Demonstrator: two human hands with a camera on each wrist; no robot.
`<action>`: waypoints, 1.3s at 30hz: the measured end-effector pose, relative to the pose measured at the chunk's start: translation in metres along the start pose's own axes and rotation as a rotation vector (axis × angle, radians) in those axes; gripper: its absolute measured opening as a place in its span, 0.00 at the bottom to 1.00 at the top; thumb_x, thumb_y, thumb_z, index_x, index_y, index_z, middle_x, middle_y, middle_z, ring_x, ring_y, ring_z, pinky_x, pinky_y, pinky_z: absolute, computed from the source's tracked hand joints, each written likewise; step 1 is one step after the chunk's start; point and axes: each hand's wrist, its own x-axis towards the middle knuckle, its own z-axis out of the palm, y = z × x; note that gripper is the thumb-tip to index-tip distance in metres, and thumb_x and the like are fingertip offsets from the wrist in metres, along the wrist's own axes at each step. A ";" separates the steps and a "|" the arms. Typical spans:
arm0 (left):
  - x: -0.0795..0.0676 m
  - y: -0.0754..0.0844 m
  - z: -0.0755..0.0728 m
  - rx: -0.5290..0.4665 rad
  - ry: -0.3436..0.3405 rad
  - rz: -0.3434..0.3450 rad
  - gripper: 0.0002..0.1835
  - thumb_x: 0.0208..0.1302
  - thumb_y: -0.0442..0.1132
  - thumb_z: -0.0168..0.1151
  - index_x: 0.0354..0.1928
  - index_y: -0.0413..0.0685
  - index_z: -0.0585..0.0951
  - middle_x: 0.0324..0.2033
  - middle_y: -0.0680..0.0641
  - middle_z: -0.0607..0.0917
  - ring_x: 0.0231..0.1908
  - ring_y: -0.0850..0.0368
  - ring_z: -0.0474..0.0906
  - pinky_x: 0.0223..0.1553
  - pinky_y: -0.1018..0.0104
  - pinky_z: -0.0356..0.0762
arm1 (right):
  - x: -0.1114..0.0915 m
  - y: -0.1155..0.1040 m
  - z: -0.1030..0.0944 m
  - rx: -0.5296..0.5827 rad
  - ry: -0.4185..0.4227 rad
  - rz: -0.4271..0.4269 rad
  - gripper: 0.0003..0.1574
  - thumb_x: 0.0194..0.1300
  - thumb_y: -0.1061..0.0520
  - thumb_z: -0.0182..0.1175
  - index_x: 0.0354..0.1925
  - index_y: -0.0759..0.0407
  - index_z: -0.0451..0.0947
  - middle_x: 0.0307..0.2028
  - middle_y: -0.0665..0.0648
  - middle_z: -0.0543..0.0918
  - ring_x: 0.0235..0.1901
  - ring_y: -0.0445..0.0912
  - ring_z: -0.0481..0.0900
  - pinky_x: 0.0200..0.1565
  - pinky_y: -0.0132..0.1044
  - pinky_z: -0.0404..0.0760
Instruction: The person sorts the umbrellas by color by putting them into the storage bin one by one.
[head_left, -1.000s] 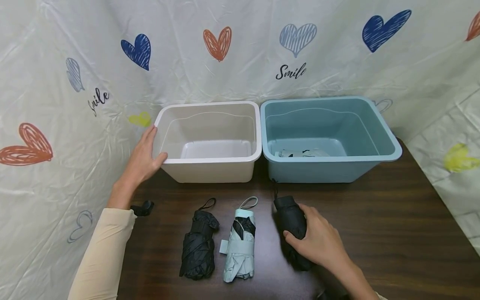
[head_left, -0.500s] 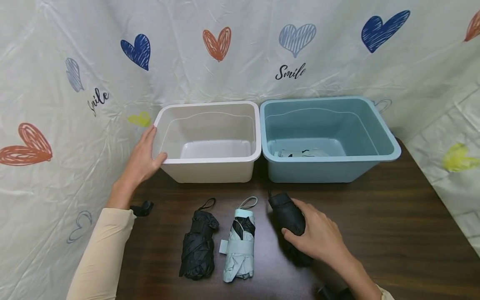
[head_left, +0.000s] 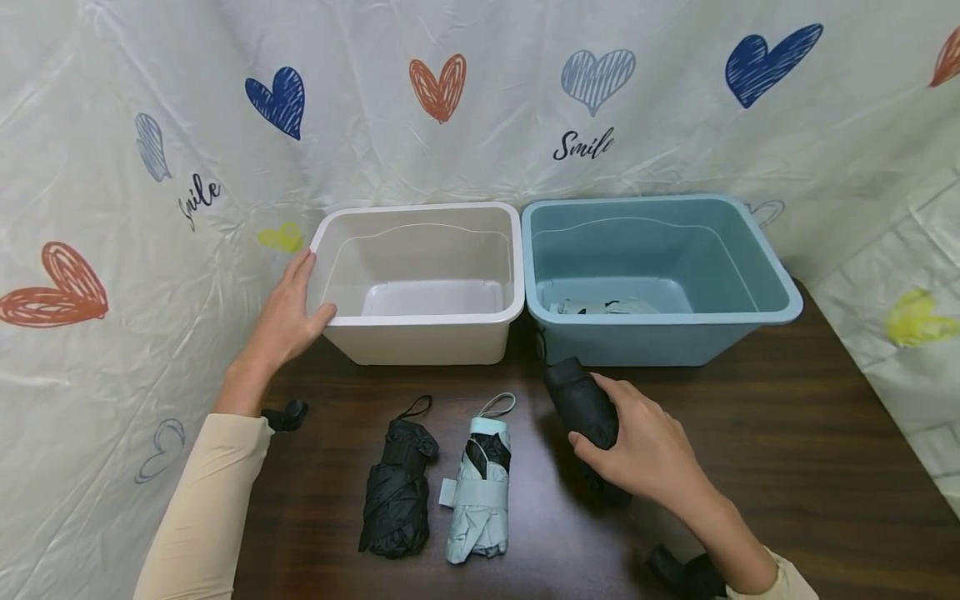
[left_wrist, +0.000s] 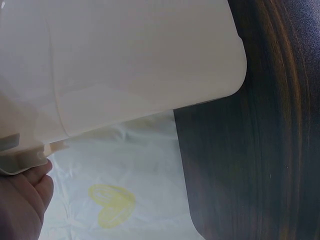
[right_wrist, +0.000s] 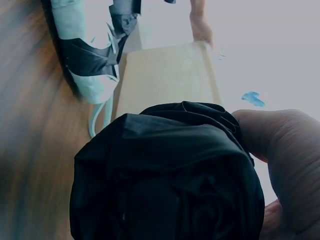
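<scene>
My right hand [head_left: 648, 442] grips a folded black umbrella [head_left: 581, 404], thumb on its near left side. The umbrella is tilted above the table, its top end close to the blue bin's front wall. In the right wrist view the black umbrella [right_wrist: 165, 175] fills the lower middle, with the thumb beside it. My left hand [head_left: 281, 321] holds the front left corner of the beige bin [head_left: 420, 342], thumb over the rim, fingers along the left side. In the left wrist view, fingers [left_wrist: 42, 182] bend at the rim. Another black umbrella [head_left: 397, 492] and a pale mint umbrella [head_left: 480, 500] lie side by side.
The blue bin [head_left: 622, 342] stands right of the beige one; a pale folded umbrella [head_left: 607, 307] lies partly hidden on its floor. Both stand at the back of the dark wood table [head_left: 810, 442]. A white cloth with printed hearts [head_left: 502, 167] hangs behind.
My right hand has lifted the black umbrella off the table and moved it toward the blue bin. My left hand has stayed on the beige bin.
</scene>
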 end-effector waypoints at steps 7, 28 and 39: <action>-0.001 0.000 -0.001 0.002 -0.008 -0.002 0.48 0.66 0.44 0.58 0.83 0.33 0.51 0.83 0.32 0.53 0.82 0.30 0.51 0.79 0.30 0.54 | 0.008 -0.006 -0.013 -0.020 0.006 -0.024 0.50 0.59 0.44 0.74 0.73 0.63 0.70 0.65 0.67 0.82 0.50 0.60 0.86 0.38 0.55 0.84; 0.000 0.000 -0.002 0.006 -0.031 -0.010 0.49 0.67 0.45 0.57 0.84 0.34 0.49 0.84 0.33 0.51 0.82 0.30 0.50 0.79 0.30 0.53 | 0.036 -0.021 -0.055 -0.040 0.021 -0.110 0.51 0.60 0.45 0.73 0.77 0.58 0.67 0.67 0.66 0.81 0.49 0.60 0.85 0.35 0.48 0.82; 0.001 -0.001 -0.002 0.001 -0.042 -0.008 0.48 0.68 0.45 0.57 0.84 0.33 0.48 0.84 0.32 0.49 0.82 0.29 0.49 0.80 0.30 0.51 | 0.058 -0.032 -0.072 -0.059 0.039 -0.164 0.49 0.60 0.47 0.72 0.75 0.58 0.69 0.62 0.64 0.83 0.43 0.55 0.84 0.34 0.44 0.81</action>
